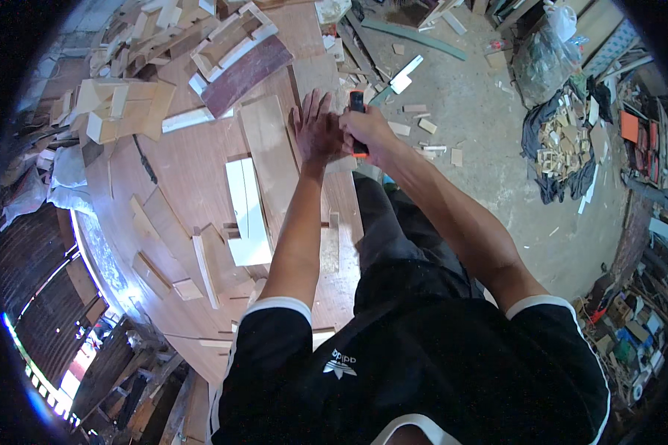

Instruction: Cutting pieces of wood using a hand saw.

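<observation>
My left hand [315,127] lies flat with fingers stretched out, pressing on a light wooden board [318,74] near the right edge of the workbench. Beside it, at that edge, my right hand [369,133] is wrapped round a tool with a black-and-orange handle [358,102]. The tool's working end is hidden, so its kind does not show. A wider plain board [266,144] lies just left of my left hand. Further left is a white panel [246,200] with a dark line along it.
Wooden offcuts [167,222] and a dark thin tool [147,159] lie across the workbench [200,167]. A reddish-brown board assembly [246,74] and stacked wood pieces stand at the far left. On the floor at right are scraps [427,126], a sack of offcuts [564,141] and a clear plastic bag [545,63].
</observation>
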Motion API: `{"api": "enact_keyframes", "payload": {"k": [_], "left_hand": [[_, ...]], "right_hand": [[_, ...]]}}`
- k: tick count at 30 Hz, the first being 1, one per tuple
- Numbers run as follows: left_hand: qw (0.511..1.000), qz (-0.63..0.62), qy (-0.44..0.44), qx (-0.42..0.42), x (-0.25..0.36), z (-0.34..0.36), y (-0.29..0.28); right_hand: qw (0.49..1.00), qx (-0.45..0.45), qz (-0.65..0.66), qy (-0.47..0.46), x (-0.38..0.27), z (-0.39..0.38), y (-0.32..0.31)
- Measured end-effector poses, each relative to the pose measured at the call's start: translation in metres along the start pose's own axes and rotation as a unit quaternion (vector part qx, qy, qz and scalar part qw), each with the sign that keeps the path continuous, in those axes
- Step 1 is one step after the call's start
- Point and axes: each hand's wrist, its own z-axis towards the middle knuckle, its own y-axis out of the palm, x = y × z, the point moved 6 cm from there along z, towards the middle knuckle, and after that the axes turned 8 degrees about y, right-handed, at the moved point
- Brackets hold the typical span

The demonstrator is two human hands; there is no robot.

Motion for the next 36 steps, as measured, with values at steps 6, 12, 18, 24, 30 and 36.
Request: {"api": "enact_keyframes", "payload": {"k": [6, 12, 18, 24, 30, 36], "left_hand": [[1.0, 0.012, -0.004, -0.006, 0.004, -0.003, -0.002], [1.0, 0.018, -0.001, -0.01, -0.003, -0.005, 0.003], [1.0, 0.009, -0.007, -0.016, 0.003, -0.003, 0.005], [1.0, 0.001, -0.004, -0.012, -0.001, 0.004, 0.005], [0.999, 0.014, -0.018, -0.044, -0.001, 0.002, 0.005], [0.997, 0.051, 0.0, -0.051, 0.004, -0.005, 0.004]], "right_hand": [[1.0, 0.003, -0.017, 0.009, 0.001, 0.001, 0.005], [1.0, -0.006, -0.024, 0.001, 0.004, 0.005, 0.008], [0.999, 0.036, 0.01, 0.015, -0.002, 0.007, -0.001], [1.0, -0.003, -0.015, -0.014, -0.002, -0.004, -0.004], [0.999, -0.026, -0.007, -0.03, -0.002, -0.014, 0.0], [0.999, 0.022, -0.033, 0.005, 0.003, 0.002, -0.002]]}}
